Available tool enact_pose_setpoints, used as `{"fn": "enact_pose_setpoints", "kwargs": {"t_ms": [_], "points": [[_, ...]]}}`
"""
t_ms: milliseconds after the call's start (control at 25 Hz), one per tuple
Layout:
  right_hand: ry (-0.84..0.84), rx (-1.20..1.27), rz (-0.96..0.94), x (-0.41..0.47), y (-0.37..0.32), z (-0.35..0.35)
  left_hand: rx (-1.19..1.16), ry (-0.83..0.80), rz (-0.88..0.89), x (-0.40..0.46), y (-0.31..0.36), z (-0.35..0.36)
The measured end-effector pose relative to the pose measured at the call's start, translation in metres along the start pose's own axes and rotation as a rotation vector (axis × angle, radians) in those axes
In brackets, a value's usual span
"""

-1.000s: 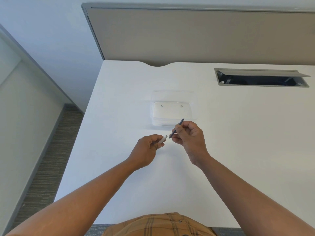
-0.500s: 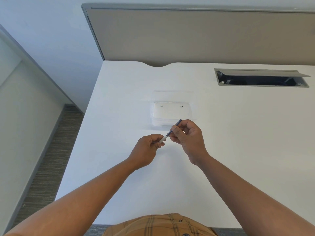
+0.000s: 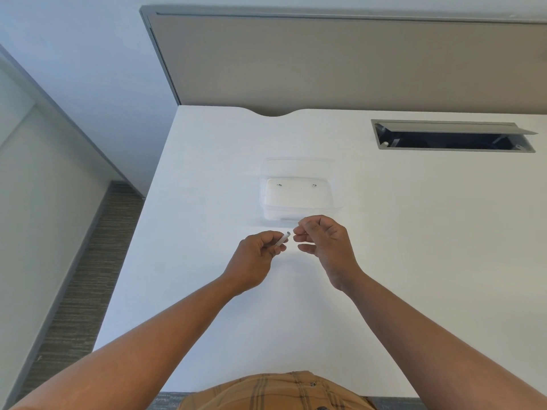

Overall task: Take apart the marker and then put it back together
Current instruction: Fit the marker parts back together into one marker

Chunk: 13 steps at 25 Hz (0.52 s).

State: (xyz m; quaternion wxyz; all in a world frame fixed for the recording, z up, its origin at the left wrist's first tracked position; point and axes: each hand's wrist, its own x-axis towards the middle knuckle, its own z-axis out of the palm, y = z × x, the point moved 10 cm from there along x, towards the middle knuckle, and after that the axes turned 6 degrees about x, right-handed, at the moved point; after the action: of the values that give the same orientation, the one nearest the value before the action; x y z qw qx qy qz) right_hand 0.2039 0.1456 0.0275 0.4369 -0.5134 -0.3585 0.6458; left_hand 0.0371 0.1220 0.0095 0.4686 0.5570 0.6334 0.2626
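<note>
Holding one white marker barrel point(image 3: 282, 240) in our left hand point(image 3: 257, 255), fingers closed round it, we keep its open end aimed at our right hand point(image 3: 324, 244), just beside it. That hand's fingers are pinched narrow; we cannot tell what they hold. One clear plastic container point(image 3: 302, 190) sits beyond on the white surface point(image 3: 414, 232)

Our left hand point(image 3: 257, 255) hides most of the white marker barrel point(image 3: 283, 239); only its open end shows. Whether our right hand's point(image 3: 324, 243) curled fingers point(image 3: 302, 232) pinch anything, we cannot tell. The counter point(image 3: 414, 261) runs past the right edge.
</note>
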Motion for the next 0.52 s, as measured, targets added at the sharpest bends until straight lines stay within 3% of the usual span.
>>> {"fn": "enact_pose_setpoints", "kwargs": {"t_ms": [520], "points": [[0.346,-0.346,0.019,0.011,0.024,-0.068,-0.180,0.104,0.046,0.000,0.015,-0.013]]}}
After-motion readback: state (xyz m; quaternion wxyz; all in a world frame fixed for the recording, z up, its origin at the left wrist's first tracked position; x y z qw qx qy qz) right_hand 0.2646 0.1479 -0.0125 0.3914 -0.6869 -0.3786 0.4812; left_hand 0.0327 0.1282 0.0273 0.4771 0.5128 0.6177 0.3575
